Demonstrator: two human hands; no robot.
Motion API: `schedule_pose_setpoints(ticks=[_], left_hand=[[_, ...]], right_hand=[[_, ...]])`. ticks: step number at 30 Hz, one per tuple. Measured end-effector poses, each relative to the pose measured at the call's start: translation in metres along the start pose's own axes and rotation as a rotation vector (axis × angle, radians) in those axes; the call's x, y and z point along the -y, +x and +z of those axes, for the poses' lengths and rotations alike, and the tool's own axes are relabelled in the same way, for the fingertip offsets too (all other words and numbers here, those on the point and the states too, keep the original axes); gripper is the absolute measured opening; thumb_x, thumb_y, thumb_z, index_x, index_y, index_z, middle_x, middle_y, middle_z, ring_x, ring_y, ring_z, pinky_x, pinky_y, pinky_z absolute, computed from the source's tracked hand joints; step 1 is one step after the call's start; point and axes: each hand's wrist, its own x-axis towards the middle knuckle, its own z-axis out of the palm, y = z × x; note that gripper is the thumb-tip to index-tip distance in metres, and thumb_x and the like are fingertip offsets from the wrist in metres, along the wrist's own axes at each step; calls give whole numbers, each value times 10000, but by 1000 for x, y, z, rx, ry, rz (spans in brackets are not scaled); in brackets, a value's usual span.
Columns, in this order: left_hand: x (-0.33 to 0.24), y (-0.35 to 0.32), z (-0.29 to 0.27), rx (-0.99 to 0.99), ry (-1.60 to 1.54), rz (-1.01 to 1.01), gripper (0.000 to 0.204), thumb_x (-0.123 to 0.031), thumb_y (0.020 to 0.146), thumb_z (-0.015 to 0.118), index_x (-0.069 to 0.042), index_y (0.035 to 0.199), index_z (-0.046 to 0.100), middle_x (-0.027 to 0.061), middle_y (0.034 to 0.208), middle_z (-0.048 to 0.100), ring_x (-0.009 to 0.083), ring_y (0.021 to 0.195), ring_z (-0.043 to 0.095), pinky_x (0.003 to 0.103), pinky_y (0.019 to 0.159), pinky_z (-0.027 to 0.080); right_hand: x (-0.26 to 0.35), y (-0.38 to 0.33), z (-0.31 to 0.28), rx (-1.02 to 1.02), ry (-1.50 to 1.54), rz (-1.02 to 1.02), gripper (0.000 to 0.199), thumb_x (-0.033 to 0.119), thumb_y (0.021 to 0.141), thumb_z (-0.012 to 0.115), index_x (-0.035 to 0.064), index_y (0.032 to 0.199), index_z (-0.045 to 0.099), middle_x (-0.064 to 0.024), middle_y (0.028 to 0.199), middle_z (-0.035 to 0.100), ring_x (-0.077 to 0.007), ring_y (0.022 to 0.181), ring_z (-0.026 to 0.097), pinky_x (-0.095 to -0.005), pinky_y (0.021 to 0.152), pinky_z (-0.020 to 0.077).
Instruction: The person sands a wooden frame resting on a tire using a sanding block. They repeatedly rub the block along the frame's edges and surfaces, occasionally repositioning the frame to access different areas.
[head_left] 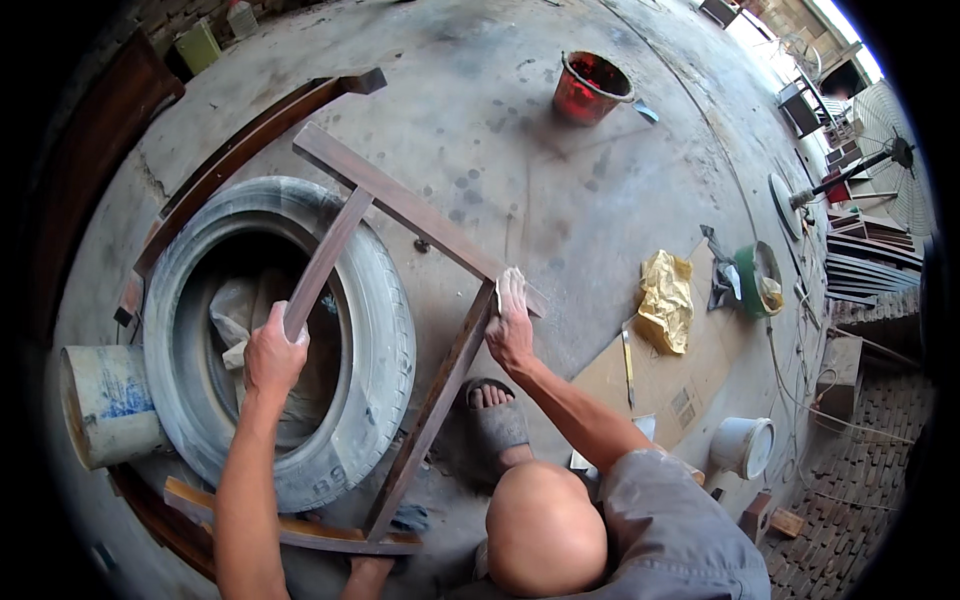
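A dark brown wooden frame of joined bars leans over a dusty grey tyre. My left hand is closed round the free end of its short middle bar, above the tyre's opening. With my right hand I press a folded pale sheet onto the corner where the long bar meets a side bar. Whether the sheet is paper or cloth, I cannot tell. The fingers of my right hand are together over it and partly hidden. Crumpled pale plastic lies inside the tyre.
Left of the tyre lies a stained bucket; behind it is a curved wooden piece. A red-stained bucket stands farther off. Cardboard at right bears a crumpled yellow sheet and a yellow-handled knife. My sandalled foot is near the frame.
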Motion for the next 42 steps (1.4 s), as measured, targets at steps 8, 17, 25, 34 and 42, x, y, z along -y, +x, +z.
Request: schedule_pose_setpoints(ticks=[8, 17, 25, 34, 42], left_hand=[[-5, 2, -2, 12, -19, -13, 384, -252, 913, 679, -113, 1256, 582, 247, 964, 724, 472, 924, 682, 563, 796, 531], [-8, 4, 2, 23, -45, -22, 369, -251, 906, 681, -117, 1235, 580, 247, 955, 723, 474, 925, 682, 566, 796, 534], [4, -4, -2, 13, -32, -44, 342, -247, 891, 693, -116, 1186, 579, 243, 935, 721, 477, 915, 684, 575, 795, 536], [-1, -1, -5, 23, -18, -35, 360, -226, 857, 712, -87, 1156, 568, 254, 934, 717, 479, 917, 684, 575, 797, 539], [5, -5, -3, 3, -36, -26, 334, -208, 866, 708, -93, 1143, 562, 248, 923, 715, 485, 893, 679, 574, 775, 543]], right_hand=[[-22, -9, -5, -75, 51, -28, 733, -83, 737, 455, -56, 1470, 450, -295, 1526, 430, -456, 1478, 331, -494, 1257, 230], [-58, -6, -24, -4, 8, 123, 558, -38, 860, 474, -63, 1418, 472, -316, 1466, 479, -470, 1426, 397, -480, 1222, 296], [107, 126, 28, 42, 236, -290, 739, -64, 744, 507, -62, 1477, 409, -303, 1505, 444, -478, 1449, 352, -469, 1243, 270], [216, 227, 49, 27, 179, -608, 626, 76, 812, 611, -61, 1407, 474, -324, 1408, 497, -466, 1387, 416, -507, 1177, 354], [118, 155, 25, 77, 240, -531, 716, -98, 793, 512, -1, 1499, 439, -291, 1518, 444, -444, 1445, 390, -487, 1225, 303]])
